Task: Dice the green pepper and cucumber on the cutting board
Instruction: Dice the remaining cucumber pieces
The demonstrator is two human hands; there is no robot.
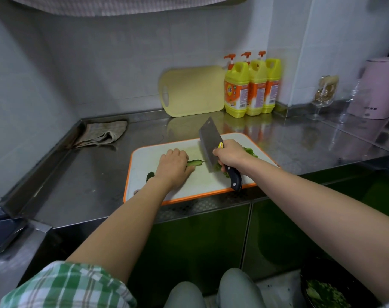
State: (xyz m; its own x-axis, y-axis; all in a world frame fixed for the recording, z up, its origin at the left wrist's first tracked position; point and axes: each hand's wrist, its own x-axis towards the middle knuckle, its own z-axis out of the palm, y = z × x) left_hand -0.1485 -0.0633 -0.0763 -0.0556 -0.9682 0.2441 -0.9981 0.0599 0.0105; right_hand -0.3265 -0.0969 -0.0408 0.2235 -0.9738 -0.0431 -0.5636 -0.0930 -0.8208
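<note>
Stainless steel counter (84, 187) runs along a pale tiled wall; at its far left a crumpled checked beige cloth (100, 135) lies near the raised edge; to the right, at the counter's front edge, sits the white plastic cutting board with an orange rim (142, 156); on the board's left part a short dark green cucumber end (150, 175) lies just beside the left wrist; the left grip (174, 166), a bare hand, is knuckles-up with fingers curled, holding a length of green cucumber (194, 163) against the board, its pointed tip sticking out to the right of the fingers; just right of that tip stands the rectangular steel cleaver (208, 145), blade tilted with its far corner up and its near corner down by the board, whether touching it I cannot tell; the right grip (230, 153) is closed round the cleaver's black riveted handle; behind this hand a heap of diced green pepper (252, 150) lies on the board's right part; further back a pale yellow plastic chopping board (192, 91) leans on the wall, with three yellow pump bottles with orange labels (253, 85) touching one another just beside it; farther right a stemmed glass (324, 94) and a pink rounded appliance (378, 87) stand on the counter; at the lower right, below the counter, a dark bowl holding chopped greens (303, 285) shows partly.
</note>
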